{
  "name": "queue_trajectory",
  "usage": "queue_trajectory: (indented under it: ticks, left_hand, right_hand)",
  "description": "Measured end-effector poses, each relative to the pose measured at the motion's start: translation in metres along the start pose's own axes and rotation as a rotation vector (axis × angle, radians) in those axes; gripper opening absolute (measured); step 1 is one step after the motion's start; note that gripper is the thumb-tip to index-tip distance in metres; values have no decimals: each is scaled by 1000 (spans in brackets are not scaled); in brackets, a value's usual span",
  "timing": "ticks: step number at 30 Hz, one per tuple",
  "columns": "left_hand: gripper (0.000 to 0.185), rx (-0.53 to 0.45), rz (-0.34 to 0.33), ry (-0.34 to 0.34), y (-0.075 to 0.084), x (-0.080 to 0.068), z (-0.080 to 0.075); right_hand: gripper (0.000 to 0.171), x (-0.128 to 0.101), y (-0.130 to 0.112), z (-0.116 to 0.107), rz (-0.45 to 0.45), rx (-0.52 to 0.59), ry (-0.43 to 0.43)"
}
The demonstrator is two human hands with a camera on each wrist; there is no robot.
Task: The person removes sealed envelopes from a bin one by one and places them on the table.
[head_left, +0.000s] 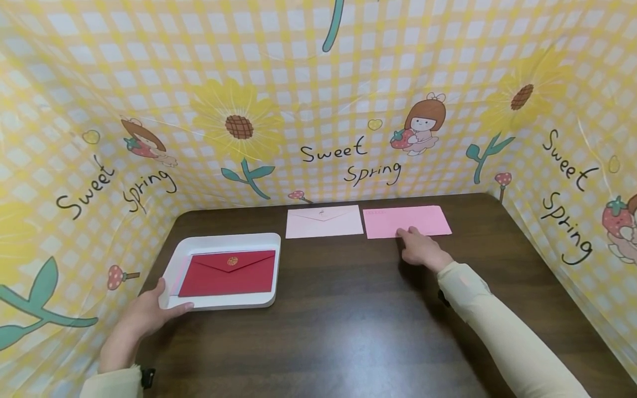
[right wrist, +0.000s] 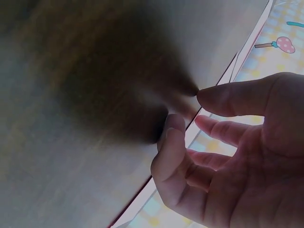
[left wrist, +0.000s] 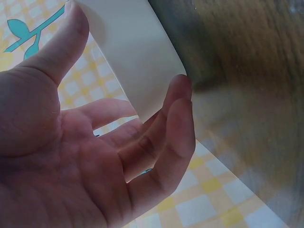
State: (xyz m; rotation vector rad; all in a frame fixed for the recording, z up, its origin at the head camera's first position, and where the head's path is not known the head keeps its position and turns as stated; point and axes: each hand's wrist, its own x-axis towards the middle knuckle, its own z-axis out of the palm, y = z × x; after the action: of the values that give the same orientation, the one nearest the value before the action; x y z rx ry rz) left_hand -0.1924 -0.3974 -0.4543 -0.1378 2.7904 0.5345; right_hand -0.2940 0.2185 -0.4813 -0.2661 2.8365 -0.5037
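1. The tray (head_left: 214, 303), white and shallow, sits upright on the dark worktop (head_left: 323, 320), a red envelope (head_left: 226, 279) lying flat inside it with its flap and gold emblem facing up
2. Pale paper edges (head_left: 178, 280) show from under the red envelope, toward the tray's left side
3. The left hand (head_left: 144, 310) grasps the tray by its near left corner, thumb and fingers set on either side of that corner, as the left wrist view also shows
4. The pink envelope (head_left: 413, 216) lies flat, well to the right of the tray and farther back than it
5. The right hand (head_left: 423, 251), far to the tray's right, touches the near edge of the pink envelope with its fingertips; its fingers are released and loosely bent, a gap showing between thumb and forefinger
6. A pale envelope (head_left: 324, 224), flap up, lies flat just beyond the tray's far right corner, between the tray and the pink envelope
7. Behind the tray and to both sides hangs a checked yellow cloth (head_left: 318, 88) printed with sunflowers and "Sweet Spring"
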Motion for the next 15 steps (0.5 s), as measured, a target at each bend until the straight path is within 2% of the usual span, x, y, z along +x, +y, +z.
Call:
queue_trajectory:
  ticks: [15]
  left_hand:
    - [124,3,-1,5,1,0,0]
  right_hand:
    - [62,14,1,-2,34,1,-19]
